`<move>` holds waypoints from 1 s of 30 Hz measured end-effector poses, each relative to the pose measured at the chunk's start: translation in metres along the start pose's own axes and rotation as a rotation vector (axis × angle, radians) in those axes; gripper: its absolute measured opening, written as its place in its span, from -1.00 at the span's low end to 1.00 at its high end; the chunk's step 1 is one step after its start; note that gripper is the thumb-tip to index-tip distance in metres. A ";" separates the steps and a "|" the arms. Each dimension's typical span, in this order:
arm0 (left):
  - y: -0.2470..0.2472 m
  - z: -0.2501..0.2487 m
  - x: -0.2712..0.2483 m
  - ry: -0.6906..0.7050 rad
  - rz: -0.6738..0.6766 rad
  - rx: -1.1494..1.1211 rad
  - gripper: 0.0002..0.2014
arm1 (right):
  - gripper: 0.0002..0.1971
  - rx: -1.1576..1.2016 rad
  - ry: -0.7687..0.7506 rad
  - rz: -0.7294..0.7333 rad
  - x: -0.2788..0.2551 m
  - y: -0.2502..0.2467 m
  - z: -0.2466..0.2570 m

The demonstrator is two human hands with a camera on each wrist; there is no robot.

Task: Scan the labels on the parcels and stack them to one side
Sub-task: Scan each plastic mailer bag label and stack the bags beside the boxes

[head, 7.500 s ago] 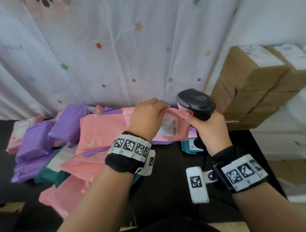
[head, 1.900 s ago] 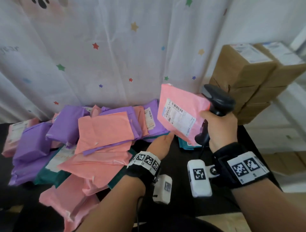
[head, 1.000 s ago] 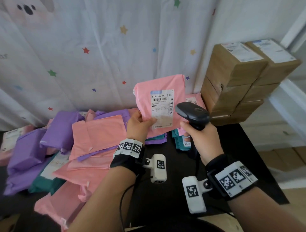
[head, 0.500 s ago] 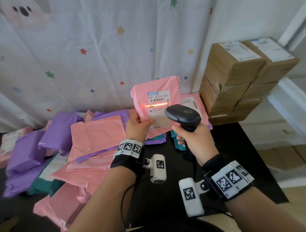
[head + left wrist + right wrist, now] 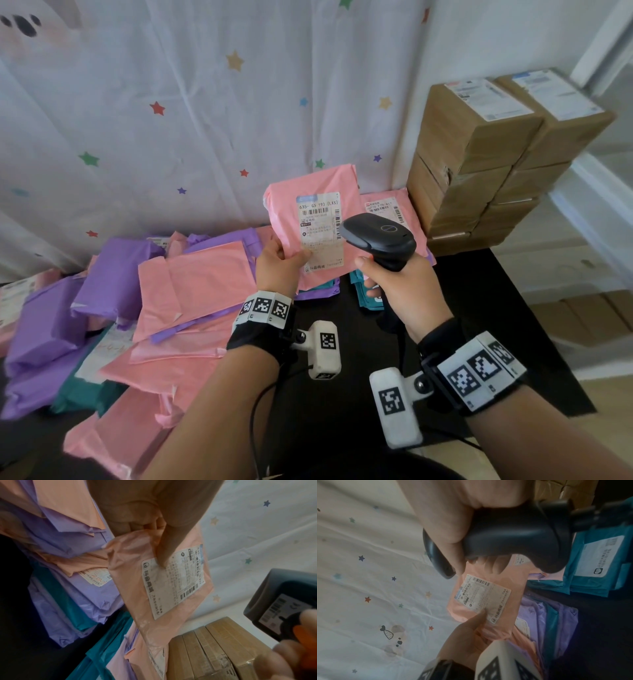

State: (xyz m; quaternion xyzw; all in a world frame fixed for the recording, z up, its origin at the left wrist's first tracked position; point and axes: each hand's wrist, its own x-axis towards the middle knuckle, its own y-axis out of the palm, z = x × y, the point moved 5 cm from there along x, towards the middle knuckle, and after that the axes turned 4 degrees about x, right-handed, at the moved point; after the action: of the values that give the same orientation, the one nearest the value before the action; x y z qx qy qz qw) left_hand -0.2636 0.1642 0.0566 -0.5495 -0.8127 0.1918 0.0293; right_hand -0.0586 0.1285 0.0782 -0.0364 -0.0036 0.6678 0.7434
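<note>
Head view: scan line gone; left hand still pinches pink parcel, right hand still grips scanner.

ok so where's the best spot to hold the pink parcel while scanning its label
By its lower left corner, from the left, as the left hand pinches it now. The pink parcel is a flat, floppy bag held upright, and that grip leaves the barcode on the label uncovered for the scanner.

White star-print curtain hangs behind everything. Black table underneath, w/ a window frame off to the right.
</note>
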 end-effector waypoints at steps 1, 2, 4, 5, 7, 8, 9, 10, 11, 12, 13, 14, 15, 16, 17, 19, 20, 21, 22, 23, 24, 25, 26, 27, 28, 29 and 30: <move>0.002 0.001 0.001 -0.004 0.002 -0.001 -0.72 | -0.85 0.010 0.001 -0.004 0.001 -0.002 0.000; 0.005 0.001 0.002 -0.008 0.003 -0.007 -0.73 | -0.87 0.028 0.000 -0.010 0.002 -0.004 -0.001; 0.012 0.001 0.005 -0.012 0.001 -0.025 -0.73 | -0.92 0.038 0.006 -0.032 0.004 -0.010 -0.002; 0.015 0.001 0.006 -0.011 -0.004 -0.026 -0.72 | -0.92 0.022 0.016 -0.050 0.005 -0.013 -0.004; 0.026 -0.002 0.010 0.001 -0.008 0.018 -0.70 | -0.90 0.006 0.044 -0.091 0.008 -0.023 -0.009; 0.033 -0.003 0.013 0.000 0.002 0.041 -0.70 | -0.90 0.005 0.055 -0.107 0.009 -0.029 -0.012; 0.041 -0.005 0.015 -0.009 0.017 0.052 -0.68 | -0.86 0.002 0.064 -0.120 0.011 -0.035 -0.015; 0.050 -0.007 0.018 -0.022 0.033 0.059 -0.66 | -0.78 -0.001 0.074 -0.134 0.014 -0.041 -0.019; 0.059 -0.009 0.022 -0.034 0.043 0.071 -0.63 | -0.72 0.003 0.087 -0.149 0.016 -0.048 -0.023; 0.068 -0.011 0.025 -0.045 0.053 0.088 -0.60 | -0.70 0.015 0.101 -0.166 0.019 -0.054 -0.027; 0.078 -0.013 0.029 -0.055 0.064 0.103 -0.57 | -0.72 0.030 0.113 -0.183 0.022 -0.061 -0.031; 0.088 -0.015 0.033 -0.066 0.075 0.108 -0.56 | -0.77 0.037 0.123 -0.200 0.025 -0.067 -0.034; 0.099 -0.017 0.037 -0.078 0.081 0.106 -0.54 | -0.82 0.030 0.130 -0.214 0.028 -0.073 -0.038; 0.108 -0.019 0.041 -0.090 0.080 0.105 -0.54 | -0.85 0.017 0.132 -0.227 0.030 -0.079 -0.040; 0.117 -0.021 0.046 -0.100 0.077 0.110 -0.55 | -0.87 0.012 0.131 -0.236 0.033 -0.084 -0.042; 0.134 -0.021 0.054 -0.121 0.092 0.140 -0.58 | -0.89 0.016 0.122 -0.246 0.038 -0.093 -0.044; 0.142 -0.021 0.057 -0.132 0.113 0.167 -0.59 | -0.88 0.015 0.119 -0.250 0.040 -0.098 -0.045; 0.150 -0.020 0.060 -0.137 0.141 0.206 -0.59 | -0.88 0.016 0.119 -0.255 0.042 -0.101 -0.046; 0.157 -0.019 0.062 -0.136 0.176 0.257 -0.59 | -0.86 0.015 0.123 -0.261 0.044 -0.104 -0.048; 0.163 -0.019 0.063 -0.132 0.212 0.312 -0.59 | -0.85 0.011 0.131 -0.266 0.045 -0.107 -0.049; 0.167 -0.018 0.064 -0.124 0.244 0.366 -0.59 | -0.83 0.004 0.139 -0.270 0.047 -0.110 -0.051; 0.171 -0.019 0.064 -0.119 0.276 0.413 -0.59 | -0.81 -0.003 0.148 -0.274 0.049 -0.112 -0.053; 0.174 -0.019 0.063 -0.115 0.307 0.447 -0.59 | -0.81 -0.011 0.157 -0.276 0.050 -0.113 -0.054; 0.175 -0.019 0.062 -0.117 0.333 0.472 -0.57 | -0.82 -0.015 0.164 -0.278 0.051 -0.113 -0.055; 0.175 -0.019 0.061 -0.119 0.348 0.502 -0.53 | -0.83 -0.016 0.165 -0.277 0.052 -0.113 -0.055; 0.173 -0.019 0.060 -0.113 0.349 0.540 -0.47 | -0.83 -0.017 0.162 -0.274 0.053 -0.112 -0.055; 0.169 -0.019 0.059 -0.096 0.335 0.575 -0.41 | -0.84 -0.025 0.156 -0.268 0.053 -0.110 -0.054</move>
State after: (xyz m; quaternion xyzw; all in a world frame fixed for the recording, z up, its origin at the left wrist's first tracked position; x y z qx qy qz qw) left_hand -0.1325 0.2773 0.0063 -0.6351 -0.6242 0.4407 0.1129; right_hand 0.0591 0.1669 0.0282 -0.0965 0.0412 0.5577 0.8234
